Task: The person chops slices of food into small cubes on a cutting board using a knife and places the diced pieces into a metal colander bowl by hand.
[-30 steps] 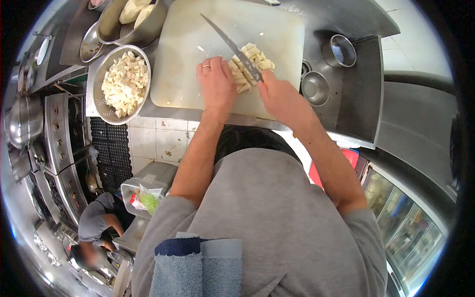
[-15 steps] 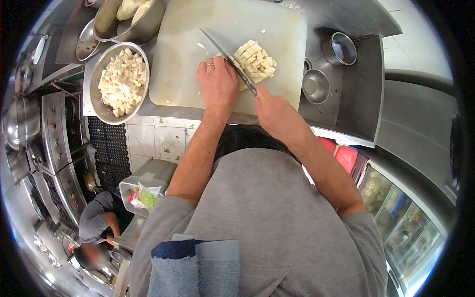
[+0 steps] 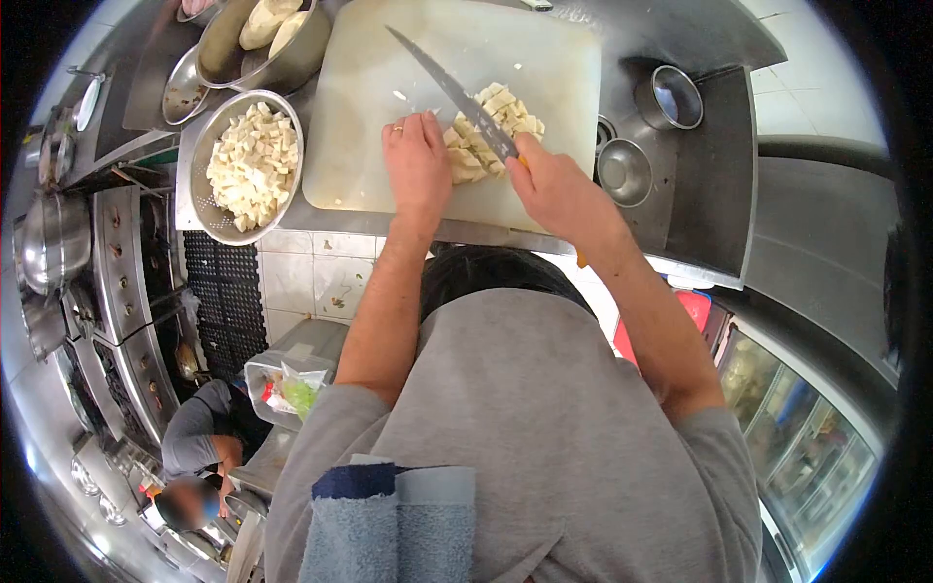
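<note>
A white cutting board lies on the steel counter. Pale diced pieces form a small pile on it. My right hand is closed around the handle of a long knife, whose blade crosses over the pile and points to the far left. Just left of the pile, my left hand rests on the board with its fingers bent and close together; whether its fingertips touch a piece is hidden. A perforated colander full of pale cubes stands left of the board.
Behind the colander, a steel pot holds large peeled pieces beside a shallow bowl. Two small metal bowls sit right of the board. A bin and a person are at lower left.
Since half a second ago, the knife and my right hand have moved right, from the pile's left edge to over it. My left hand has shifted slightly left.
</note>
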Demonstrator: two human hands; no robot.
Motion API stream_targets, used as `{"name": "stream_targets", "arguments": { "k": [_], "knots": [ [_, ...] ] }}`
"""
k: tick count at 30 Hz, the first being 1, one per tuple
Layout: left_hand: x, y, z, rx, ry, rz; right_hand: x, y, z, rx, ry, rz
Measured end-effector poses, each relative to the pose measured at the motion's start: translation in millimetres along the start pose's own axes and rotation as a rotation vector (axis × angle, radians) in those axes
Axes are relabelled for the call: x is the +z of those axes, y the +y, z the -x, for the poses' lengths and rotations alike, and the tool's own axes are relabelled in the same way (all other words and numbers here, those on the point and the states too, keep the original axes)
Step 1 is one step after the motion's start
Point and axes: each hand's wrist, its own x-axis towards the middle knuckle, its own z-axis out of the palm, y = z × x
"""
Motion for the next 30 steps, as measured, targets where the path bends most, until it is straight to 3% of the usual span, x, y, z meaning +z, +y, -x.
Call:
{"name": "stream_targets", "arguments": {
  "k": [5, 8, 11, 14, 23, 30],
  "knots": [
    [-14, 1, -4, -0.123, 0.009, 0.134, 13, -1, 11, -0.034, -0.003, 0.024],
    [-32, 3, -7, -0.252, -0.135, 0.260, 13, -5, 16, -0.013, -0.010, 0.046],
    [-50, -8, -2, 0.220, -0.188, 0.201, 9, -7, 21, 0.004, -0.028, 0.060],
    [-53, -12, 5, 0.336, -0.368, 0.225, 17, -1, 22, -0.032, 0.003, 0.083],
    [-50, -19, 7, 0.253, -0.376, 0.272, 22, -5, 23, -0.048, 0.030, 0.154],
    [-50, -16, -2, 0.384, -0.429, 0.261, 39, -5, 26, -0.090, 0.047, 0.146]
  ]
}}
